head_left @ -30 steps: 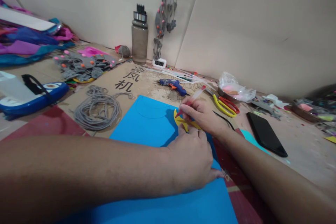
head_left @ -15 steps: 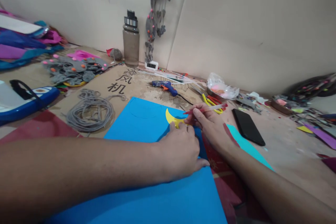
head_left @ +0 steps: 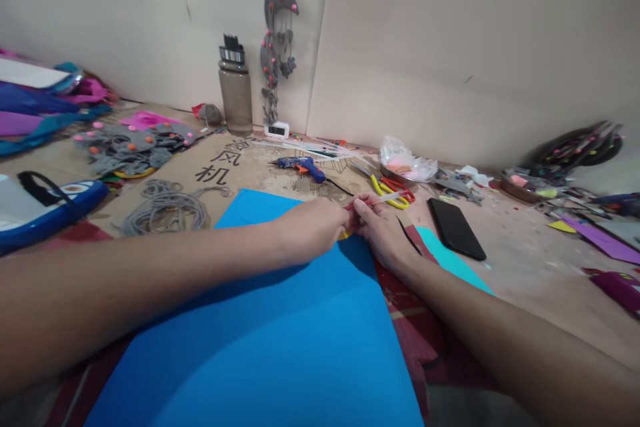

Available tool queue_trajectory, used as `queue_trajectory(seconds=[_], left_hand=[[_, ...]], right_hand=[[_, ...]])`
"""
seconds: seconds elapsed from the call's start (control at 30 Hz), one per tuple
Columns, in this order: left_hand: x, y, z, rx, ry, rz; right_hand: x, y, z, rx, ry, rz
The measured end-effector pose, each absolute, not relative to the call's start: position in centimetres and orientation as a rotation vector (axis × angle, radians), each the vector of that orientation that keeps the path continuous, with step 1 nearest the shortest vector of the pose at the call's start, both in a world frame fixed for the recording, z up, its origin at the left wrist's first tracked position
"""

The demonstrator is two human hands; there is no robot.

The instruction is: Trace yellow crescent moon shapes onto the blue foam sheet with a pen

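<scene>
A large blue sheet lies before me, a faint drawn curve near its far left edge. Over its far right part my left hand is closed, its fingertips meeting those of my right hand. A sliver of the yellow crescent shows under the left fingers; the rest is covered. My right hand pinches a pen with a clear barrel and red end, which points toward the left hand. Whether the left fingers grip the pen's red end is hidden.
Beyond the sheet lie a blue glue gun and yellow-handled pliers. A phone and a turquoise sheet are to the right. Left are a grey cord coil, felt pieces and a bottle.
My left hand has lifted from lying over the crescent and closed against the right fingertips. The right hand still holds the pen. The view has shifted slightly.
</scene>
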State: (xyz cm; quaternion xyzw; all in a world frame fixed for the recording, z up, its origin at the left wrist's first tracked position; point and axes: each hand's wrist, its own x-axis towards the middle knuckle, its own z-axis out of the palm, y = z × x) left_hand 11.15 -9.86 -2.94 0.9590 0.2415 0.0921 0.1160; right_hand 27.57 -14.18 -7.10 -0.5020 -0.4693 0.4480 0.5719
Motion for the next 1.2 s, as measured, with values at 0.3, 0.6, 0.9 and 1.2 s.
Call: queue_trajectory(seconds=[0.3, 0.6, 0.9, 1.2], left_hand=[[10.1, -3.3, -2.7, 2.336, 0.803, 0.009], [10.6, -2.6, -2.1, 2.36, 0.722, -0.137], [11.2, -1.4, -3.1, 2.266, 0.673, -0.184], [11.1, -2.2, -2.3, 2.359, 0.754, -0.177]], right_hand=[[27.6, -14.2, -7.4, -1.18, -1.048, 1.042], [27.4, -14.4, -7.3, -1.205, -1.071, 1.014], [27.3, -14.6, -7.0, -1.212, -1.053, 1.012], [25.0, -15.8, -4.4, -1.183, -1.52, 0.747]])
